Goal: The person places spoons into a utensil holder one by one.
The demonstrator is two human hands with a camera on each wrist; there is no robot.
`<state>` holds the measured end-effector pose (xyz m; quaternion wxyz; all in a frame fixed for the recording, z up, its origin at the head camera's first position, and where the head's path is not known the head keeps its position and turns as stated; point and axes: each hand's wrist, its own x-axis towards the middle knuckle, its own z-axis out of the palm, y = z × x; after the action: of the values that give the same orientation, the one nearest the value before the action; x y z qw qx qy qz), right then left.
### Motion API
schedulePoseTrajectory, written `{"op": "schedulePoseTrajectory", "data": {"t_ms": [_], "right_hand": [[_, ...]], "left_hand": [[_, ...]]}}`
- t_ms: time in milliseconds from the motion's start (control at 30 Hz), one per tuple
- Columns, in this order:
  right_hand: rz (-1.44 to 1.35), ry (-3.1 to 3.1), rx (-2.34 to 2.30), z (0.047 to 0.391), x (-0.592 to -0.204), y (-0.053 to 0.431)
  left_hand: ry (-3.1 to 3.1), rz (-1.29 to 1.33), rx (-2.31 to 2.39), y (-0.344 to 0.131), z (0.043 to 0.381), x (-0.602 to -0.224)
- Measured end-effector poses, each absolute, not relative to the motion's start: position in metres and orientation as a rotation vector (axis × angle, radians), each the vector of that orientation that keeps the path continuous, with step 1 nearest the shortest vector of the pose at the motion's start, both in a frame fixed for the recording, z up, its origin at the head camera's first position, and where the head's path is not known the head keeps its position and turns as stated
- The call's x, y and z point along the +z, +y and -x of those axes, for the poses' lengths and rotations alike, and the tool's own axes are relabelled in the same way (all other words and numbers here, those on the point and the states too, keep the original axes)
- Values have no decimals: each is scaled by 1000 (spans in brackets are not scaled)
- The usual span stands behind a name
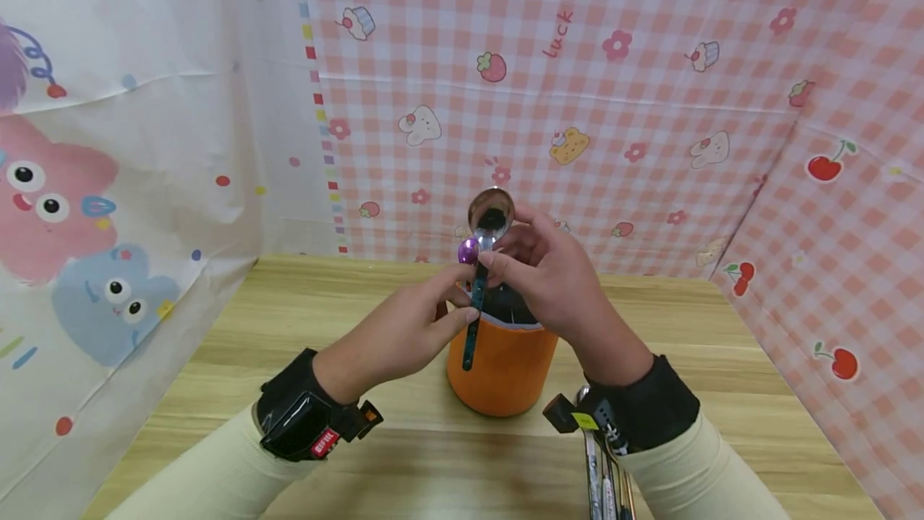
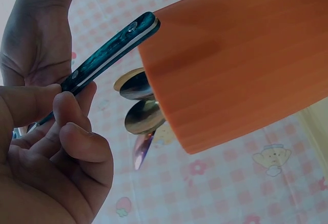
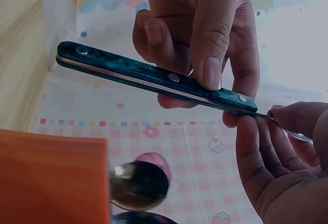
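Observation:
Both hands hold one spoon (image 1: 491, 215) above an orange container (image 1: 500, 371). The spoon has a shiny metal bowl, held uppermost, and a dark teal handle (image 3: 143, 73) with silver rivets. My left hand (image 1: 407, 327) pinches that handle between thumb and fingers, near the bowl end, while its free end slants down in front of the container. At the neck, just below the bowl, the thumb and fingers of my right hand (image 1: 563, 279) grip the spoon. Other spoons stick out of the container's top, among them a purple one (image 1: 468, 251) and a dark-gold one (image 3: 139, 185).
Several slim utensils (image 1: 608, 484) lie on the wooden table (image 1: 671, 343) beside the right forearm, partly covered by it. A pink checked cloth (image 1: 462, 46) hangs behind the table and on the right; a white printed cloth (image 1: 180, 143) hangs on the left.

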<state>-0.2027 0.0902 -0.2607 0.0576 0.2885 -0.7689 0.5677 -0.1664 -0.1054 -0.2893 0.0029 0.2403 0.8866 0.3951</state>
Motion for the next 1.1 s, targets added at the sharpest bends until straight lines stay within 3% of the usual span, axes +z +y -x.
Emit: {"op": "schedulePoseTrajectory", "data": {"t_ms": [467, 1100], "right_hand": [[-878, -2269, 1597, 201, -242, 104], [-882, -2200, 1534, 203, -242, 112]], "left_hand": [[2812, -958, 1290, -92, 180, -273], [2816, -1005, 1373, -79, 193, -271]]}}
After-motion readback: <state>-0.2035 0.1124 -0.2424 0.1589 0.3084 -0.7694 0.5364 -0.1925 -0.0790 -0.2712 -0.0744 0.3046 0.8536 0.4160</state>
